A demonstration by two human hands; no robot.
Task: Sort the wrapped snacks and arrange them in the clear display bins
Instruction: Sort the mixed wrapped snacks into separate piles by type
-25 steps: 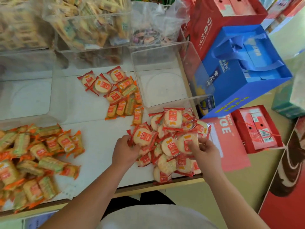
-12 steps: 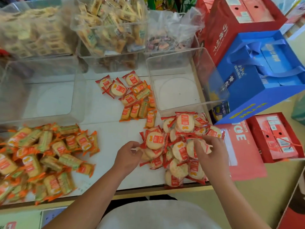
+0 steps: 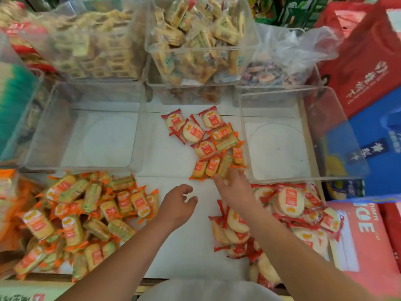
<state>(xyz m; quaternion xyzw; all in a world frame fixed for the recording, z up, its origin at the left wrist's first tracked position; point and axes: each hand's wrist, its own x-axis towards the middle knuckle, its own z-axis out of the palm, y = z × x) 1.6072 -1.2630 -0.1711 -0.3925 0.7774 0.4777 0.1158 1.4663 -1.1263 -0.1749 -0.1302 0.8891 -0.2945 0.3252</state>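
Reaching forward, your right hand (image 3: 235, 186) touches the orange-wrapped snacks (image 3: 213, 167) in the small middle pile, fingers spread. Your left hand (image 3: 179, 202) hovers empty, fingers loosely curled, above the white surface (image 3: 173, 153) between two empty clear bins (image 3: 86, 129).

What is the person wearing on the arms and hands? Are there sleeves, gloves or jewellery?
Both forearms are bare as far as the picture shows: no sleeves, gloves, watch or bracelet. The left hand and right hand show no rings. A light-coloured garment covers the body below.
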